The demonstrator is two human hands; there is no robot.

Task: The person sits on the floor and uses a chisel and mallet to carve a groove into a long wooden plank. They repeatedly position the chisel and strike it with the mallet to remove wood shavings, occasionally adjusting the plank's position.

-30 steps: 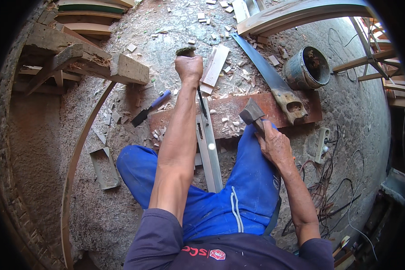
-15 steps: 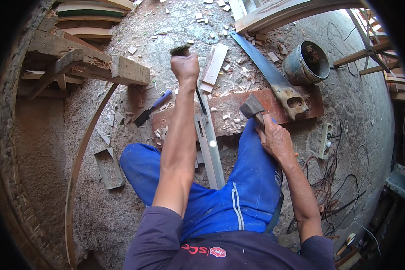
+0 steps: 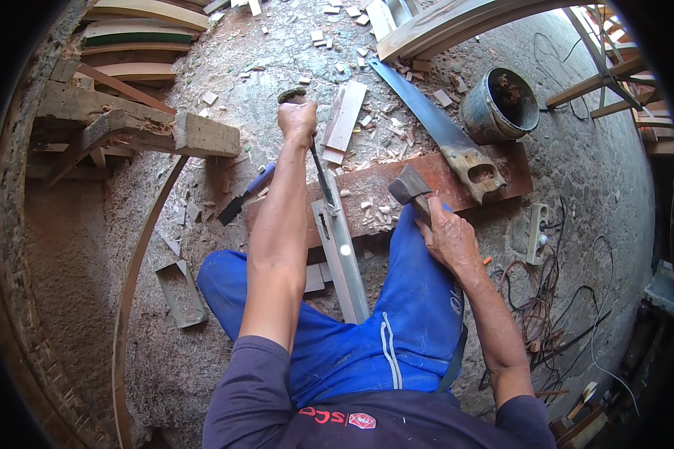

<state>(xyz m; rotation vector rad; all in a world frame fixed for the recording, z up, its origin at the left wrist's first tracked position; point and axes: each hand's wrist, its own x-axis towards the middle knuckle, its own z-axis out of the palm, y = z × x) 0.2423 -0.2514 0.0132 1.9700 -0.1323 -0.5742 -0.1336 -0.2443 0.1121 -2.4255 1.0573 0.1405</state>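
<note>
My left hand [image 3: 297,123] is wrapped round the handle of a long chisel [image 3: 319,166], its dark top showing above the fist. The blade slants down to a pale wooden bar [image 3: 344,262] that lies between my legs and has a narrow slot cut in it. Exactly where the tip meets the wood is hard to make out. In my right hand [image 3: 451,238] is what looks like a hatchet [image 3: 410,185], with a dark wedge-shaped head and a short wooden handle. That hand rests by my right knee, the head apart from the chisel.
Under the bar lies a reddish-brown board [image 3: 367,187] strewn with chips. A handsaw [image 3: 427,108] rests on its right part, beside a bucket [image 3: 499,105]. A purple-handled tool [image 3: 247,194] lies left. Cables and a power strip [image 3: 537,234] are at right, a wooden bench [image 3: 210,136] at left.
My left fist has come slightly lower and nearer, and the chisel's blade shows more clearly over the bar. The view has shifted a little; my right hand keeps its grip near the knee.
</note>
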